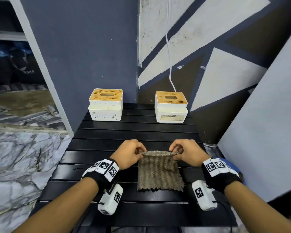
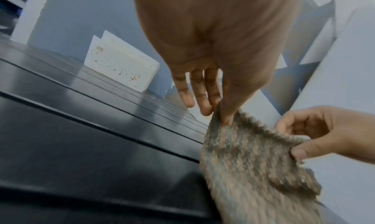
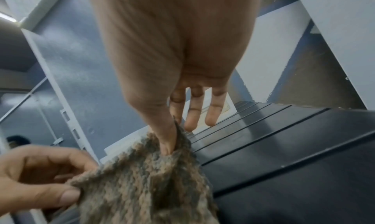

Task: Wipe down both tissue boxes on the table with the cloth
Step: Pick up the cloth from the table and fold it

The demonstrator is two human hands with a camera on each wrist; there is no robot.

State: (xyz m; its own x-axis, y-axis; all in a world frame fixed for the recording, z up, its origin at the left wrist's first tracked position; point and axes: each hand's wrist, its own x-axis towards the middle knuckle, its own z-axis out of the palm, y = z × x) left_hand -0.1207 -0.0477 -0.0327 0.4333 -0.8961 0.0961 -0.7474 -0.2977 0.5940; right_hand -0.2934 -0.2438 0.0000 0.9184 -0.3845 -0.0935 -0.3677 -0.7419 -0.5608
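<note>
A grey-brown ribbed cloth (image 1: 159, 172) lies near the front of the black slatted table (image 1: 97, 145). Its far edge is lifted off the slats. My left hand (image 1: 139, 151) pinches the cloth's far left corner between thumb and finger. My right hand (image 1: 173, 151) pinches the far right corner. In the left wrist view my left hand (image 2: 221, 113) holds the cloth (image 2: 253, 171); in the right wrist view my right hand (image 3: 172, 139) does the same with the cloth (image 3: 142, 187). Two white tissue boxes with stained wooden lids stand at the back: the left box (image 1: 105, 105) and the right box (image 1: 171, 107).
A white cable (image 1: 169, 52) hangs down the painted wall behind the right box. A grey panel (image 1: 262, 132) leans close on the table's right. Marble-patterned floor (image 1: 18, 165) lies to the left, beside a white door frame (image 1: 45, 73).
</note>
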